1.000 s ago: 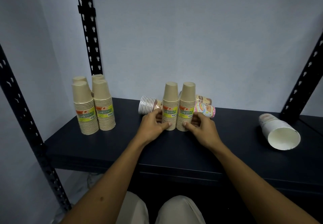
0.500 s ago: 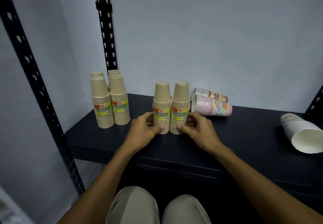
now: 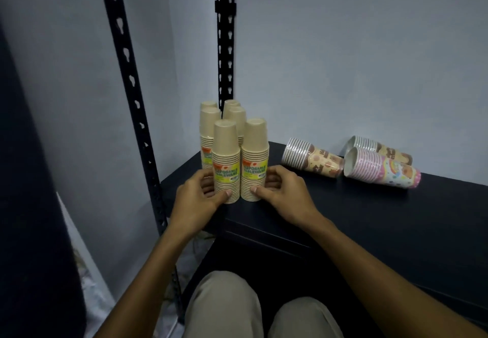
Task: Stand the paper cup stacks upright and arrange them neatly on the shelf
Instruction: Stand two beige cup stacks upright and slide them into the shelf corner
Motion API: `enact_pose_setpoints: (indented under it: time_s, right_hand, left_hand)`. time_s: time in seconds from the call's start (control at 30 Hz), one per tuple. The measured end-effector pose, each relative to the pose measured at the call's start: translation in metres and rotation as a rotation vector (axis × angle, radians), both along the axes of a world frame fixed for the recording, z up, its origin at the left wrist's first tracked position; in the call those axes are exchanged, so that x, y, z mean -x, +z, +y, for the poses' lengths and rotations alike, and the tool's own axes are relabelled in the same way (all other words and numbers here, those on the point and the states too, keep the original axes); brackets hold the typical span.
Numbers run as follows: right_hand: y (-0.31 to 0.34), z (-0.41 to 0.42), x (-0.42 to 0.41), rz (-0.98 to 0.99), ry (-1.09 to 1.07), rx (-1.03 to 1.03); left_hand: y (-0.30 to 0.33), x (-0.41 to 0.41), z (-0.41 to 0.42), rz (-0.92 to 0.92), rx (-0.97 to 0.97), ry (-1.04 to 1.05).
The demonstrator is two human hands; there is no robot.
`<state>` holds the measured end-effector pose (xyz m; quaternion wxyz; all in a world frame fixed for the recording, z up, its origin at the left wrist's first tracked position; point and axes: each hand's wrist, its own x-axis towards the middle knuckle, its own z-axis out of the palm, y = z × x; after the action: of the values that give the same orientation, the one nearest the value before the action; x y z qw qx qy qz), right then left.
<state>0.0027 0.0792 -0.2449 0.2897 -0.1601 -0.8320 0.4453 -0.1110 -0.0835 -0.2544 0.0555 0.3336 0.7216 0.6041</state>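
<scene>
Now that slid left, gripped stacks (image 3: 240, 160) beside upright ones (image 3: 211, 126).

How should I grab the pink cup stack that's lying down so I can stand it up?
Probably wrap a hand around the middle of the pink cup stack, coming down from above. It lies on its side on the shelf with its round body facing up, open rims to the left, and the brown patterned stacks lie close behind and beside it.
</scene>
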Motion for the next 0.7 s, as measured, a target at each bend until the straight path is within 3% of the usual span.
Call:
enact_pose_setpoints:
  time_s: [0.3, 0.7]
  right_hand:
    - [0.002, -0.010, 0.022, -0.006, 0.049, -0.016]
    - [-0.002, 0.008, 0.024, -0.099, 0.172, 0.054]
  left_hand:
    - [0.001, 0.012, -0.019, 0.036, 0.000, 0.072]
    - [0.000, 0.025, -0.019, 0.017, 0.024, -0.015]
